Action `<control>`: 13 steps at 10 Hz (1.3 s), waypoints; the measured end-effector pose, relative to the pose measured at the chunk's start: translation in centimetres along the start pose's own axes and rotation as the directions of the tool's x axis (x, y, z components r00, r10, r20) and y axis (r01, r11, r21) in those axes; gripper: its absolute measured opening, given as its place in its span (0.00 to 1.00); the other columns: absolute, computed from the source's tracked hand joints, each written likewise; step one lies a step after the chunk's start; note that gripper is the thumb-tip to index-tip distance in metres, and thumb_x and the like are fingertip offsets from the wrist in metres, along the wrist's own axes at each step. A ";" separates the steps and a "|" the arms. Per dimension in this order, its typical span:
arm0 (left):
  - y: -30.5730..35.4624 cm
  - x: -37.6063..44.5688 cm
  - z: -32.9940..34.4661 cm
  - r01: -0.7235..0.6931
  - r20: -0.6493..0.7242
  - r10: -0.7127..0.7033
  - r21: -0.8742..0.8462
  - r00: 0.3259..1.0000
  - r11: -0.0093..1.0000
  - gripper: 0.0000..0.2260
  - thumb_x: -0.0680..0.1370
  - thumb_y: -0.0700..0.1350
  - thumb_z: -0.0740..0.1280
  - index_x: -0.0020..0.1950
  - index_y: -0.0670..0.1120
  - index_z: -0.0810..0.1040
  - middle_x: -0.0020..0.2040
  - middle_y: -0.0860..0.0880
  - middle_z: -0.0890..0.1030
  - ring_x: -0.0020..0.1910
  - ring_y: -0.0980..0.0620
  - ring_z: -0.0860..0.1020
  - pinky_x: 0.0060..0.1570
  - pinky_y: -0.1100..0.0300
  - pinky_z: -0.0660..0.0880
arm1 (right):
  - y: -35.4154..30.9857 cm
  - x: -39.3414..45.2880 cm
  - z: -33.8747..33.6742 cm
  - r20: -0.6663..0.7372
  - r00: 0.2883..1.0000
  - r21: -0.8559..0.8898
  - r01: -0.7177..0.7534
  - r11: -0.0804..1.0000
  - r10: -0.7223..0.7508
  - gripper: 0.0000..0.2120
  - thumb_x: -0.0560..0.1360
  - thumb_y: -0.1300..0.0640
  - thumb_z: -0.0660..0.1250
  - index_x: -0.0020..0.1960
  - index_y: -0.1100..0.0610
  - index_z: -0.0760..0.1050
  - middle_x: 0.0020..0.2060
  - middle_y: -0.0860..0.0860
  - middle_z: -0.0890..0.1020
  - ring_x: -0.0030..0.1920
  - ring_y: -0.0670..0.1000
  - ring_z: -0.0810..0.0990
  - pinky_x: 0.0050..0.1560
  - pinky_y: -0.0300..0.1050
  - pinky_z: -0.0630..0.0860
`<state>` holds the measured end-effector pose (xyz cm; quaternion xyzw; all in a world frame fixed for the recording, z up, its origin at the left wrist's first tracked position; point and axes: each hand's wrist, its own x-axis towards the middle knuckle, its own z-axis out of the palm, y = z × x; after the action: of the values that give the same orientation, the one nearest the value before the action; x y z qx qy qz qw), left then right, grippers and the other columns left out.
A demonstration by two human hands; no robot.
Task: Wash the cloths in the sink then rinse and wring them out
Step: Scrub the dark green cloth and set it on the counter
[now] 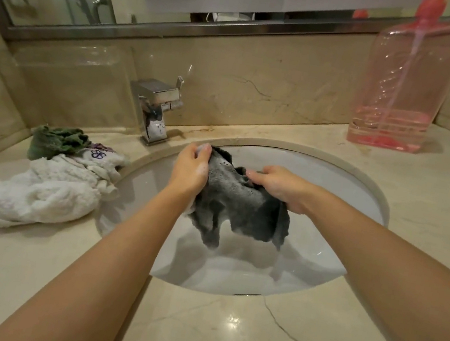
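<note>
Both hands held one dark grey cloth (238,202) up over the white sink (333,187). The left hand (190,167) had its fingers curled around the top left edge of the cloth, with soap bubbles on the fingertips. The right hand (276,185) gripped the other top edge, and its fingers were bent into the folds. The cloth was wet and soapy between the two sets of fingers, and its loose ends hung down below them into the bowl. Left of the left fingers, on the counter (221,332), lay a white cloth (38,188) and a green cloth (54,140), touching each other. A shiny tap (155,109) stood just behind the left fingers. A pink bottle (401,89) stood far behind the right fingers.
</note>
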<state>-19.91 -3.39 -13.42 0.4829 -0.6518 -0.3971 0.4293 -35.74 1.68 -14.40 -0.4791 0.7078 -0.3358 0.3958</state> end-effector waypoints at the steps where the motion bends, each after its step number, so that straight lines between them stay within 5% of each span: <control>1: 0.6 -0.2 0.1 0.054 -0.035 -0.058 -0.122 0.998 0.991 0.14 0.80 0.54 0.63 0.52 0.44 0.76 0.47 0.50 0.78 0.47 0.52 0.76 0.48 0.57 0.69 | -0.8 -0.4 1.2 -0.237 0.950 -0.048 0.197 0.979 -0.203 0.23 0.80 0.43 0.61 0.62 0.62 0.74 0.57 0.56 0.79 0.59 0.55 0.76 0.58 0.46 0.70; 2: 1.0 -0.8 0.2 0.169 0.039 -0.164 -0.208 0.986 0.963 0.14 0.75 0.57 0.70 0.43 0.47 0.78 0.41 0.49 0.81 0.42 0.51 0.79 0.43 0.57 0.74 | -2.1 -2.1 1.5 -0.465 0.810 0.071 0.436 0.897 -0.357 0.21 0.78 0.44 0.65 0.40 0.62 0.78 0.34 0.52 0.79 0.39 0.50 0.76 0.43 0.45 0.69; 3: 1.4 -1.5 1.0 0.275 0.160 -0.234 -0.323 0.959 0.906 0.19 0.72 0.59 0.72 0.46 0.42 0.82 0.42 0.41 0.85 0.44 0.43 0.84 0.48 0.51 0.80 | -3.2 -3.7 3.2 -0.516 0.736 0.104 0.561 0.822 -0.437 0.22 0.76 0.45 0.68 0.35 0.64 0.78 0.30 0.57 0.78 0.33 0.52 0.75 0.40 0.46 0.73; 4: 2.5 -2.7 2.7 0.407 0.266 -0.311 -0.502 0.912 0.763 0.16 0.80 0.50 0.62 0.39 0.40 0.76 0.35 0.42 0.78 0.34 0.49 0.79 0.38 0.59 0.77 | -3.3 -3.4 4.2 -0.579 0.720 0.031 0.489 0.872 -0.383 0.21 0.76 0.49 0.68 0.26 0.54 0.72 0.22 0.47 0.74 0.30 0.50 0.73 0.36 0.45 0.71; 5: 3.1 -4.1 3.9 0.427 0.306 -0.306 -0.514 0.901 0.744 0.15 0.83 0.43 0.54 0.39 0.43 0.71 0.34 0.45 0.72 0.32 0.53 0.74 0.34 0.62 0.73 | -3.1 -2.5 3.9 -0.651 0.686 -0.026 0.407 0.913 -0.324 0.21 0.76 0.54 0.65 0.25 0.53 0.67 0.23 0.48 0.70 0.30 0.50 0.68 0.34 0.46 0.65; 6: 2.7 -4.2 3.9 0.458 0.347 -0.298 -0.661 0.889 0.595 0.15 0.84 0.44 0.52 0.39 0.45 0.67 0.31 0.49 0.72 0.27 0.56 0.73 0.30 0.65 0.72 | -3.2 -3.7 5.4 -0.576 0.660 -0.172 0.478 0.861 -0.482 0.20 0.76 0.55 0.64 0.26 0.53 0.66 0.22 0.48 0.66 0.28 0.48 0.64 0.31 0.46 0.61; 7: 2.6 -4.2 3.9 0.522 0.379 -0.359 -0.654 0.853 0.548 0.14 0.84 0.45 0.51 0.41 0.46 0.68 0.37 0.48 0.71 0.35 0.52 0.71 0.38 0.61 0.71 | -3.5 -3.0 4.6 -0.541 0.711 -0.201 0.409 0.890 -0.449 0.21 0.75 0.57 0.63 0.25 0.53 0.62 0.22 0.49 0.63 0.27 0.49 0.62 0.29 0.45 0.58; 8: 3.2 -4.6 3.6 0.527 0.352 -0.400 -0.665 0.846 0.529 0.12 0.83 0.44 0.53 0.42 0.45 0.70 0.37 0.47 0.70 0.35 0.51 0.71 0.35 0.59 0.71 | -3.2 -2.8 4.2 -0.532 0.758 -0.199 0.320 0.926 -0.377 0.17 0.73 0.56 0.63 0.27 0.54 0.67 0.23 0.48 0.67 0.29 0.51 0.65 0.27 0.44 0.59; 9: 2.5 -4.3 3.2 0.485 0.284 -0.401 -0.627 0.871 0.609 0.13 0.84 0.45 0.51 0.43 0.46 0.70 0.40 0.48 0.72 0.36 0.51 0.72 0.36 0.56 0.71 | -3.3 -3.8 5.5 -0.497 0.723 -0.229 0.424 0.876 -0.479 0.20 0.75 0.57 0.64 0.25 0.51 0.64 0.21 0.46 0.65 0.26 0.46 0.65 0.26 0.37 0.58; 10: 3.3 -4.4 3.2 0.542 0.340 -0.434 -0.648 0.835 0.535 0.14 0.83 0.44 0.51 0.39 0.45 0.69 0.36 0.47 0.72 0.35 0.51 0.71 0.39 0.58 0.69 | -3.3 -2.8 4.6 -0.517 0.767 -0.175 0.341 0.924 -0.381 0.19 0.76 0.56 0.62 0.27 0.55 0.65 0.23 0.48 0.66 0.28 0.49 0.65 0.29 0.44 0.59; 12: 2.9 -3.7 1.9 0.555 0.308 -0.466 -0.552 0.829 0.622 0.13 0.82 0.43 0.53 0.42 0.44 0.73 0.41 0.45 0.74 0.36 0.50 0.72 0.36 0.58 0.70 | -3.4 -3.6 5.7 -0.489 0.775 -0.166 0.368 0.915 -0.400 0.20 0.77 0.56 0.62 0.26 0.52 0.66 0.24 0.47 0.69 0.30 0.50 0.69 0.28 0.43 0.60; 13: 3.4 -4.1 2.3 0.550 0.344 -0.430 -0.552 0.835 0.627 0.24 0.82 0.42 0.54 0.26 0.43 0.72 0.32 0.44 0.77 0.31 0.48 0.72 0.33 0.57 0.71 | -2.9 -1.9 4.2 -0.544 0.787 -0.176 0.231 0.957 -0.290 0.19 0.78 0.56 0.60 0.28 0.55 0.67 0.27 0.49 0.70 0.32 0.52 0.69 0.29 0.45 0.60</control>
<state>-22.45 1.54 -11.66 0.4317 -0.3586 -0.7351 0.3803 -30.40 2.18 -13.40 -0.4704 0.7360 -0.4778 0.0941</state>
